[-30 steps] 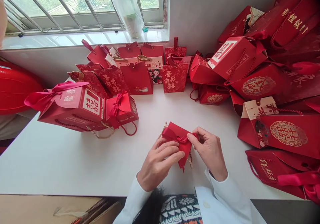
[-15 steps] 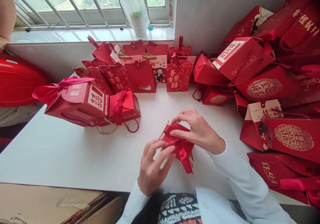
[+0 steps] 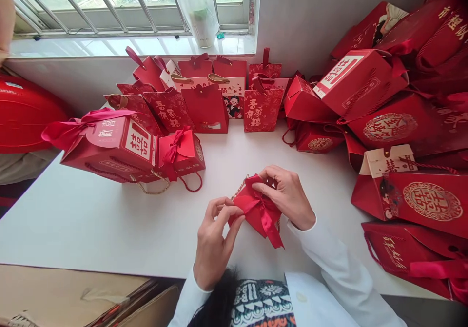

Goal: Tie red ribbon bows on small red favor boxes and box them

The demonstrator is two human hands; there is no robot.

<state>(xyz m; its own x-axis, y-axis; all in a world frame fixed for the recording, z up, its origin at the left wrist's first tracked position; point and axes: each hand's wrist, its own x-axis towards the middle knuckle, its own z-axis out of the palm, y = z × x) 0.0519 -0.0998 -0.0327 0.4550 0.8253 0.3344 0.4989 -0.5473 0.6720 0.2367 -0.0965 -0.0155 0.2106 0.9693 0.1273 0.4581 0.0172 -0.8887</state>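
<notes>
A small red gift box (image 3: pixel 252 224) with twisted gold cord handles stands on the white table in front of me. Across its top lies a red ribbon bow (image 3: pixel 260 201), one tail hanging toward me over the near side. My left hand (image 3: pixel 215 241) pinches the bow's left loop between thumb and fingertips. At the bow's upper right loop, my right hand (image 3: pixel 290 193) is closed in a pinch, thumb on top of the ribbon. The box's far side is partly covered by the ribbon and my right hand.
Large red gift boxes (image 3: pixel 383 195) are piled along the right side. Small red bags (image 3: pixel 204 107) stand in rows against the wall. Two ribboned boxes (image 3: pixel 109 144) sit at the left of the white table (image 3: pixel 91 224). Cardboard (image 3: pixel 66 293) lies below the near edge.
Both hands have gone from loosely spread fingers over the bow to pinching its two loops. The loops now stand wider apart, and the view has shifted slightly.
</notes>
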